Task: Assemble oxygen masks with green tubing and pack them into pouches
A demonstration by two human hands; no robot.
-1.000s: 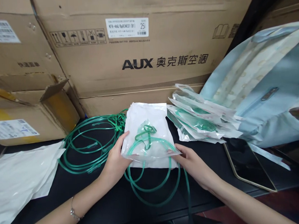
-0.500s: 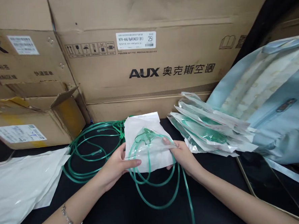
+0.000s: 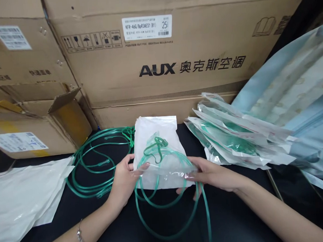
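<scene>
A white paper-and-clear-film pouch [image 3: 161,124] lies between my hands, its film mouth towards me. Inside it are a green strap [image 3: 160,144], a clear piece that looks like part of an oxygen mask [image 3: 153,138], and part of a coil of green tubing [image 3: 168,238]. The tubing's loops hang out of the mouth towards me. My left hand [image 3: 124,181] grips the pouch's left edge, thumb on the film. At the right edge my right hand [image 3: 211,172] pinches film beside the tubing, with some fingers underneath.
More coiled green tubing [image 3: 85,187] lies to the left, by flat white pouches [image 3: 21,202]. Filled pouches [image 3: 239,138] are stacked on the right, near a light-blue bag [image 3: 309,126]. Cardboard boxes [image 3: 159,92] stand behind the black tabletop [image 3: 124,232].
My right hand has shifted right along the pouch mouth, near the tubing. The film mouth is pulled wider, and the strap inside looks more spread out. The view has shifted slightly.
</scene>
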